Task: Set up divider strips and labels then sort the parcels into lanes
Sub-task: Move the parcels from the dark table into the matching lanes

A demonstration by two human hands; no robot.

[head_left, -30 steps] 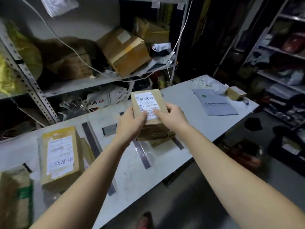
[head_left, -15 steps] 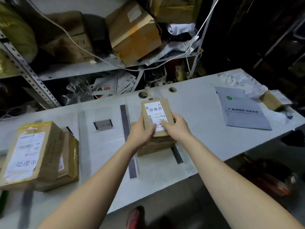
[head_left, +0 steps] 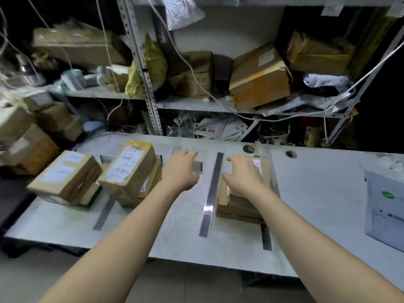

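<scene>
Head view, right hand [head_left: 242, 173]: fingers lay spread flat on the parcel stack [head_left: 234, 206], gripping nothing.
Left hand [head_left: 179, 169]: open and empty, over the label plate [head_left: 198, 166]; contact possibly hidden by blur.
Stack: between the middle divider strip [head_left: 211, 193] and the right strip [head_left: 266, 237].
Room: bare table [head_left: 317, 193] rightward to a grey mailer [head_left: 384, 206].

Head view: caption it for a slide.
Right hand rests on brown cardboard parcel stack beside dark grey divider strip; left hand opposite.
</scene>
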